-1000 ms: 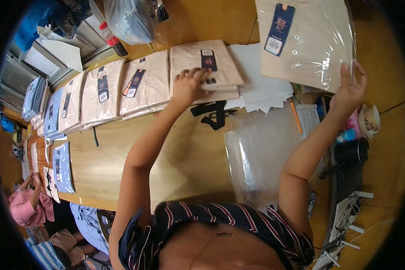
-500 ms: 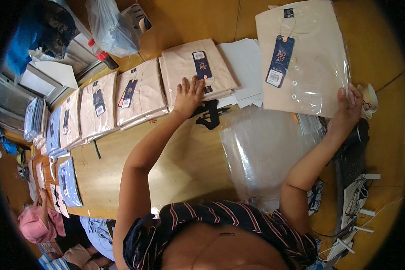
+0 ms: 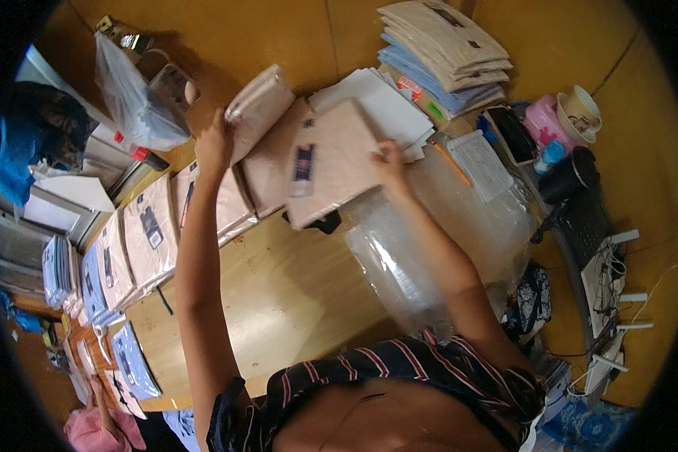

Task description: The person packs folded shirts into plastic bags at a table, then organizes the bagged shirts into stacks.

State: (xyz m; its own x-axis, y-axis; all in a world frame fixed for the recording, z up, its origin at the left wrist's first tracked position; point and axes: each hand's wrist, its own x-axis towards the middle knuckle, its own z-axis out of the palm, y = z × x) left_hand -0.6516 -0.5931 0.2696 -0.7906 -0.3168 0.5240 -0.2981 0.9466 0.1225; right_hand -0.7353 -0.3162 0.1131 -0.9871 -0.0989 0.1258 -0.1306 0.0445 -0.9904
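Observation:
My right hand (image 3: 389, 162) grips the edge of a folded beige shirt in a clear bag (image 3: 346, 147), with a dark hang tag on its front. The bagged shirt is slightly blurred and tilts over the table. With my left hand (image 3: 215, 142) closed on its edge, another bagged beige shirt (image 3: 262, 113) is lifted and bent upward. Beneath the two lies a further beige shirt (image 3: 267, 177), partly covered. More bagged beige shirts (image 3: 151, 215) form a row to the left, with a light blue one (image 3: 92, 275) beyond them.
White paper sheets (image 3: 388, 105) and a stack of beige and blue shirts (image 3: 448, 56) lie at the far right. Clear plastic bags (image 3: 399, 256) cover the table nearer me. A phone (image 3: 509, 134), cups (image 3: 580, 113) and a dark telephone (image 3: 576, 215) stand right. Another person (image 3: 102, 429) sits lower left.
My right hand has brought its bagged shirt left and down toward the row. My left hand, earlier flat on the pile, now holds up a bagged shirt. The shirt stack at the back has come into view.

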